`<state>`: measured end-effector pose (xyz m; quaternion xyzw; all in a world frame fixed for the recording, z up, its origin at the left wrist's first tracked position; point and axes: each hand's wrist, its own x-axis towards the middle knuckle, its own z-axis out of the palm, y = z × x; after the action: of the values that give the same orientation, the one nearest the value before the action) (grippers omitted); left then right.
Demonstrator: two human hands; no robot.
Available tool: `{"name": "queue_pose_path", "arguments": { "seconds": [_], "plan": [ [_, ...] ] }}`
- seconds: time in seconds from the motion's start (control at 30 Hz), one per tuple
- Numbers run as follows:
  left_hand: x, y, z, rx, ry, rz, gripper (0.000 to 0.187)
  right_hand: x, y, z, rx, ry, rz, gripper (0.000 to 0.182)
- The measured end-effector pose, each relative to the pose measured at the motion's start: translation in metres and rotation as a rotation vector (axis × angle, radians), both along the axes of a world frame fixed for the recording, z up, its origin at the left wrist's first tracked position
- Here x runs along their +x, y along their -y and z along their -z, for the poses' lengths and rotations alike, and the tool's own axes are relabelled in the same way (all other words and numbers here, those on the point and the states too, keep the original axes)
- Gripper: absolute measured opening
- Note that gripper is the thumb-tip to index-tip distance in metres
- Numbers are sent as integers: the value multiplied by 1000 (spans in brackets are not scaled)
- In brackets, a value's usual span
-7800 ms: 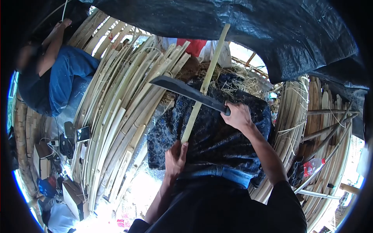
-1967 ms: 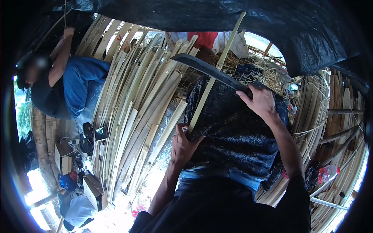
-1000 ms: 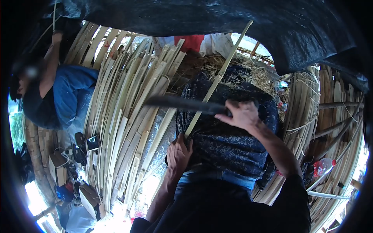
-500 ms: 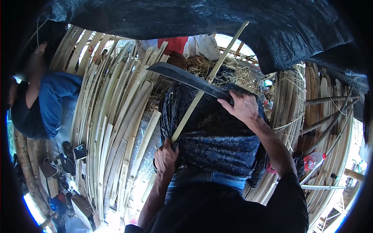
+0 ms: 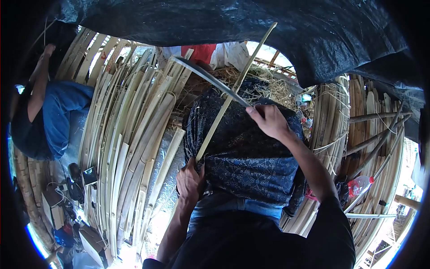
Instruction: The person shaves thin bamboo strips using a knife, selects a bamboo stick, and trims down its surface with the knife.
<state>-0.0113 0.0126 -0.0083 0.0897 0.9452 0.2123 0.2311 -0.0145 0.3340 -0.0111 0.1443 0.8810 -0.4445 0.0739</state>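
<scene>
A long, narrow bamboo strip [image 5: 219, 117] slants up and away from my lap, over a dark patterned cloth [image 5: 251, 168]. Its near end is in my left hand [image 5: 190, 181], whose fingers are closed round it. My right hand [image 5: 270, 120] is closed on the handle of a large machete [image 5: 210, 80]. The blade points up and left and crosses the strip around its middle, with its narrow edge or spine facing me. The handle is mostly hidden by my fingers.
Many split bamboo slats [image 5: 130, 148] lie on the left, and more bundled slats [image 5: 330, 116] on the right. Beyond the cloth are shavings [image 5: 268, 89]. A person [image 5: 53, 112] sits at far left. A bottle [image 5: 359, 185] lies at right; black sheeting [image 5: 233, 22] hangs above.
My right hand has moved slightly left and down, and the machete blade has turned from its flat side towards its edge. The strip's far end has shifted a little left. The other person's arm has moved.
</scene>
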Motion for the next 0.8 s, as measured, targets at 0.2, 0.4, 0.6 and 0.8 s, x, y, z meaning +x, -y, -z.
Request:
{"name": "queue_pose_path", "arguments": {
  "seconds": [0.2,0.4,0.6,0.8],
  "plan": [
    [1,-1,0,27,-29,10,32,18,36,-5,760,-303,-267,60],
    [5,7,11,22,-53,33,31,11,15,-5,1063,-585,-413,60],
    [2,5,8,27,-87,56,28,-12,-128,15,1156,-659,224,54],
    [4,-5,-6,-30,-33,66,28,16,-11,-28,737,-201,56,58]
  ]
}}
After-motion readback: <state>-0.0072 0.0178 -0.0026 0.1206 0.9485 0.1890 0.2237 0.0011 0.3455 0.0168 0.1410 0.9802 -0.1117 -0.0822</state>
